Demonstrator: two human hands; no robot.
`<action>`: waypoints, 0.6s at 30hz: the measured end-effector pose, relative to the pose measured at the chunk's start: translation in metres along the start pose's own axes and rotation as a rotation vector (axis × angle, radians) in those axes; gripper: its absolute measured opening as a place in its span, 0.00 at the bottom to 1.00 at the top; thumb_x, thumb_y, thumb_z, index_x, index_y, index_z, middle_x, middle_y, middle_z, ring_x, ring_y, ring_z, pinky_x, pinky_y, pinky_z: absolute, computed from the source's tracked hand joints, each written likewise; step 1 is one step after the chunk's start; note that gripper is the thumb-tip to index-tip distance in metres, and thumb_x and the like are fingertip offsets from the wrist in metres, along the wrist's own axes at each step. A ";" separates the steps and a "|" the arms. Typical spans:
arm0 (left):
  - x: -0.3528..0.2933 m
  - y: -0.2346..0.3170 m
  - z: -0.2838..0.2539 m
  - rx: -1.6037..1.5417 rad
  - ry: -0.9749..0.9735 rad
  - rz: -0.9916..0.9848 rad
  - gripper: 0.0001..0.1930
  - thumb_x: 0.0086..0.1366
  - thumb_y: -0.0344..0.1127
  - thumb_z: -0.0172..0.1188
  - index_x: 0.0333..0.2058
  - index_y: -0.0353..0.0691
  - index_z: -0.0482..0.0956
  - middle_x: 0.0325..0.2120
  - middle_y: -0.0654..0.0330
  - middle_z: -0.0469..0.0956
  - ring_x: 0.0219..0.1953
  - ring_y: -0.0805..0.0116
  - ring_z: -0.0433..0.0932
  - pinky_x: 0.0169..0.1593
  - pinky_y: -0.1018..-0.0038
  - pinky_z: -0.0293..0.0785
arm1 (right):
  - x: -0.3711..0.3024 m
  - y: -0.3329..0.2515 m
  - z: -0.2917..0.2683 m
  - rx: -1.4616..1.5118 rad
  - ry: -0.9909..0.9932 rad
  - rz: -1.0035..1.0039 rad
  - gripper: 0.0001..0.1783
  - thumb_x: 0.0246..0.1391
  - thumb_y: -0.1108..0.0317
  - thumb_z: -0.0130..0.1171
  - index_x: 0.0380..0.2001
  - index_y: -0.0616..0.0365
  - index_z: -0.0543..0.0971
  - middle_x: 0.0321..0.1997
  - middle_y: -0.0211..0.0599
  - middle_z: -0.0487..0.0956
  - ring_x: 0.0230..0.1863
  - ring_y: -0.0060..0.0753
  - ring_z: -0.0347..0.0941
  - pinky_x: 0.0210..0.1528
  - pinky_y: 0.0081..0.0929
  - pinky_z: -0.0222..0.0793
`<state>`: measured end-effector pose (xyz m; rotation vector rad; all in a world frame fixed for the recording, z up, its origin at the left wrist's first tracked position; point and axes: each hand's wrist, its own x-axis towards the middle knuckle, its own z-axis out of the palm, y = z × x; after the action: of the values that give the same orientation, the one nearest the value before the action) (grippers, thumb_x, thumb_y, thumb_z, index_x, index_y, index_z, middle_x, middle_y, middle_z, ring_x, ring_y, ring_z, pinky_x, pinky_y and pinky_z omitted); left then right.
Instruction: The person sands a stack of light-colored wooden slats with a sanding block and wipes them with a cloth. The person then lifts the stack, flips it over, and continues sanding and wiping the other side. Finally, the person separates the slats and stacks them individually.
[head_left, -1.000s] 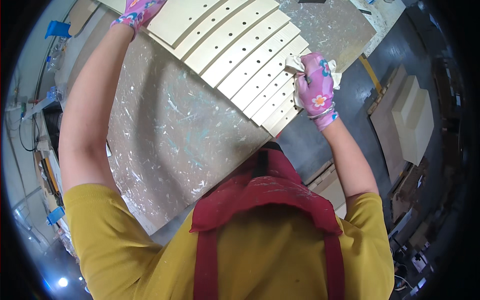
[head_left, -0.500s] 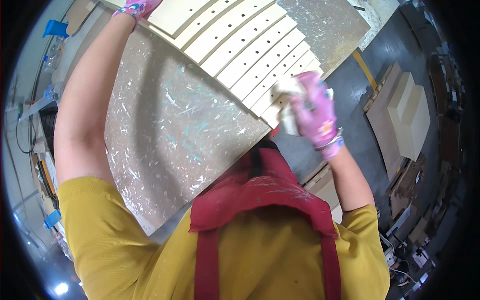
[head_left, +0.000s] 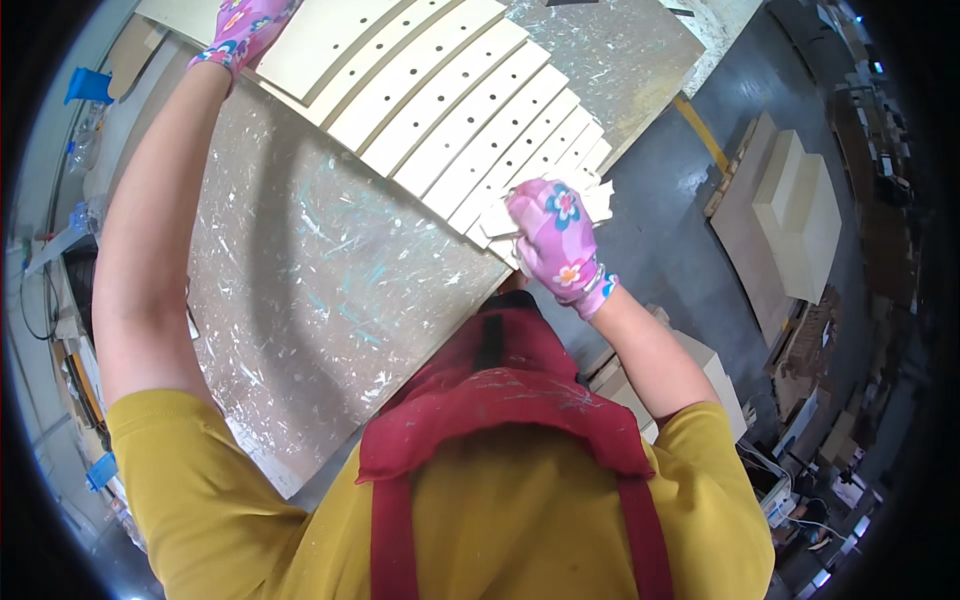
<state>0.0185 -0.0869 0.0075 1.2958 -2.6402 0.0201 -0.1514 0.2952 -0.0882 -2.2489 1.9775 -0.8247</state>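
Observation:
Cream-coloured boards [head_left: 408, 150] lie stepped and overlapping on the worktable, their faces dotted with dark drilled holes. My right hand [head_left: 557, 235], in a pink flowered glove, is closed around a crumpled white cloth [head_left: 599, 203] at the near right end of the boards. The cloth sticks out on both sides of the fist against the board ends. At the upper left, my left hand [head_left: 246, 28] wears a matching glove and rests by the boards' far left edge. The picture's top edge cuts off its fingers.
The worktable [head_left: 290, 300] is brownish and marked with white and teal paint. To the right, pale blocks [head_left: 800, 215] stand on a flat board above the grey floor [head_left: 660, 220], which bears a yellow line [head_left: 702, 135]. Another pale box [head_left: 705, 370] is beside my right forearm.
My right hand has moved slightly left and down with the cloth, and its blur is gone. The whole view has shifted, carrying the boards and table left in the picture.

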 end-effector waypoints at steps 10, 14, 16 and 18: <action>0.003 -0.004 0.003 0.100 0.007 0.075 0.30 0.74 0.51 0.39 0.65 0.36 0.63 0.66 0.49 0.62 0.70 0.54 0.55 0.73 0.63 0.45 | 0.036 0.134 -0.055 0.311 0.231 0.941 0.15 0.58 0.72 0.54 0.48 0.65 0.75 0.45 0.53 0.79 0.45 0.52 0.78 0.47 0.40 0.75; 0.003 -0.007 0.004 0.039 0.025 0.072 0.30 0.73 0.52 0.39 0.65 0.37 0.63 0.67 0.50 0.62 0.71 0.54 0.55 0.73 0.64 0.46 | -0.008 0.116 0.018 -0.127 0.240 0.332 0.14 0.62 0.68 0.54 0.49 0.60 0.74 0.38 0.50 0.80 0.36 0.46 0.79 0.40 0.38 0.76; 0.003 -0.010 0.003 0.043 0.036 0.061 0.30 0.73 0.52 0.39 0.65 0.37 0.63 0.67 0.50 0.61 0.71 0.55 0.54 0.73 0.64 0.46 | -0.002 0.119 0.024 -0.202 0.336 0.199 0.15 0.62 0.68 0.54 0.50 0.59 0.74 0.41 0.53 0.80 0.38 0.50 0.79 0.41 0.43 0.76; 0.006 -0.014 0.004 0.070 0.047 0.084 0.31 0.73 0.53 0.39 0.65 0.37 0.63 0.67 0.51 0.61 0.71 0.55 0.54 0.73 0.64 0.46 | 0.021 0.155 -0.005 -0.200 0.272 0.345 0.15 0.61 0.66 0.54 0.50 0.59 0.75 0.45 0.56 0.80 0.40 0.57 0.78 0.41 0.44 0.75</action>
<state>0.0250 -0.1010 0.0038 1.1893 -2.6744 0.1552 -0.2935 0.2476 -0.1322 -1.8750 2.5781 -0.9678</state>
